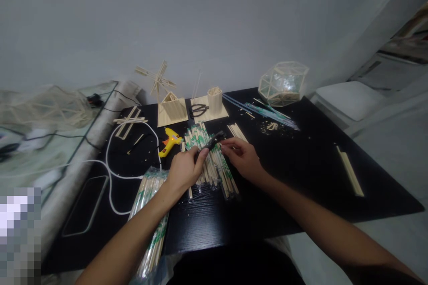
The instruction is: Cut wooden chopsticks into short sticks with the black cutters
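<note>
My left hand [187, 165] is wrapped round a dark hand tool [214, 140], narrow and black, possibly pliers; its exact kind is too blurred to tell. The tool's far end points up and right, towards my right hand [243, 156]. The right fingers are pinched together just beside that end, and whatever they grip is too small to make out. Below both hands lies a pile of wrapped chopsticks [210, 170] in clear sleeves with green print. Several bare sticks [237, 132] lie just beyond my right hand.
A yellow glue gun [170, 142] lies left of the pile, near a white cable [107, 160]. A phone [86, 207] and a chopstick pack [152, 227] are nearer. Behind stand a stick windmill model [174, 106], a stick cup [215, 100] and a polyhedral frame [284, 83].
</note>
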A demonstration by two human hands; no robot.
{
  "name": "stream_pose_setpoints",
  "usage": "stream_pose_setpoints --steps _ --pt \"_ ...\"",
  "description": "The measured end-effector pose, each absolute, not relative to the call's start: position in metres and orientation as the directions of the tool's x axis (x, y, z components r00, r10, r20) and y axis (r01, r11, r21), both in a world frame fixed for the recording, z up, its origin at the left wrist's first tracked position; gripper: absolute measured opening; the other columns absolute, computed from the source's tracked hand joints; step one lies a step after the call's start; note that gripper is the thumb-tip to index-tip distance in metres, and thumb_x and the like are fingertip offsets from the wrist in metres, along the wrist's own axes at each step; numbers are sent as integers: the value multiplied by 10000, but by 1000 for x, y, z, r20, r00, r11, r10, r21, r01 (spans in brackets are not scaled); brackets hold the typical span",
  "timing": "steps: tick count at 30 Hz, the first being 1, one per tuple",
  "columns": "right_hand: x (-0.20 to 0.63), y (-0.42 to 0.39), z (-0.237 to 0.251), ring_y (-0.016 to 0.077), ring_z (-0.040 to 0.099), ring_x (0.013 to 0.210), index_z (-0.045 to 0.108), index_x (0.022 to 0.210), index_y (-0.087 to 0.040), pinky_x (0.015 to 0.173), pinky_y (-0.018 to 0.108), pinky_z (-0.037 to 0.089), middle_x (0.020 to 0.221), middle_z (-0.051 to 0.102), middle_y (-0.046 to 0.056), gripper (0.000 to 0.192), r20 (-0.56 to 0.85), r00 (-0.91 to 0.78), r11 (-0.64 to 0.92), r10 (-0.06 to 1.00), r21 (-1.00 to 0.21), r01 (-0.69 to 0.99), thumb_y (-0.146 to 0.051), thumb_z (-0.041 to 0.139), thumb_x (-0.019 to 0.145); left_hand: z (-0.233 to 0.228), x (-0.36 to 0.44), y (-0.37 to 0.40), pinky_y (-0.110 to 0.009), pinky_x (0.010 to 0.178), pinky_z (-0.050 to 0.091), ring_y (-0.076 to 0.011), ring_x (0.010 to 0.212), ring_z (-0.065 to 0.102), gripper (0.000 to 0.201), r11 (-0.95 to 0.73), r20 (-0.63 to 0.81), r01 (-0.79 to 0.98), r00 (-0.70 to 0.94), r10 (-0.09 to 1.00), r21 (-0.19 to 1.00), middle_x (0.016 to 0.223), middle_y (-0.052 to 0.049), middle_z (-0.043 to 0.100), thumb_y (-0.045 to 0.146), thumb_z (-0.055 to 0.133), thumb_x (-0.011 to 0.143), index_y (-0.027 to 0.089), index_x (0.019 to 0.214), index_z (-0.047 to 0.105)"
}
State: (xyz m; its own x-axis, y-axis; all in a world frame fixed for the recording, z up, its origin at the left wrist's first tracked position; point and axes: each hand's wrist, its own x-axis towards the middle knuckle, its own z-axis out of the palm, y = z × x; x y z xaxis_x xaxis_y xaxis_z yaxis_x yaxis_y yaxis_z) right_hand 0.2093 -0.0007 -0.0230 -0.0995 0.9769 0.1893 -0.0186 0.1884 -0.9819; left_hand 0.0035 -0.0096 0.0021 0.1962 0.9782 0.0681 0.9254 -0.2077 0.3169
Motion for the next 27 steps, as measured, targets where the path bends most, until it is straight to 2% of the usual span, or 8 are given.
stream_pose_setpoints --steps 8,19,24,27 --pt "209 -1 -25 180 712 770 724 946 -200 709 300 593 870 739 48 276 179 -118 180 977 -984 -6 -462 732 862 2 4 -8 -307 636 385 -256 683 683 597 -199 68 933 187 980 299 664 -78 683 612 279 1027 202 811 656" --pt "208 -1 -26 185 698 752 720 938 -199 693 309 578 830 730 47 254 152 -115 152 982 -988 -1 -442 725 865 2 3 -7 -337 659 387 -295 715 696 640 -191 69 936 178 982 297 690 -107 699 650 270 1012 197 780 657" --pt "206 -1 -26 181 680 727 714 921 -195 632 288 554 820 721 48 271 149 -110 149 983 -989 -8 -460 719 861 3 2 -7 -335 651 388 -296 702 695 655 -184 75 944 170 983 274 664 -105 689 669 266 1005 202 747 646" --pt "205 -2 -25 162 646 669 712 924 -189 540 254 505 796 703 47 315 121 -119 118 986 -993 -29 -497 716 859 3 1 -8 -331 637 377 -289 680 690 667 -178 86 951 161 983 251 636 -100 677 677 260 1002 205 716 634"
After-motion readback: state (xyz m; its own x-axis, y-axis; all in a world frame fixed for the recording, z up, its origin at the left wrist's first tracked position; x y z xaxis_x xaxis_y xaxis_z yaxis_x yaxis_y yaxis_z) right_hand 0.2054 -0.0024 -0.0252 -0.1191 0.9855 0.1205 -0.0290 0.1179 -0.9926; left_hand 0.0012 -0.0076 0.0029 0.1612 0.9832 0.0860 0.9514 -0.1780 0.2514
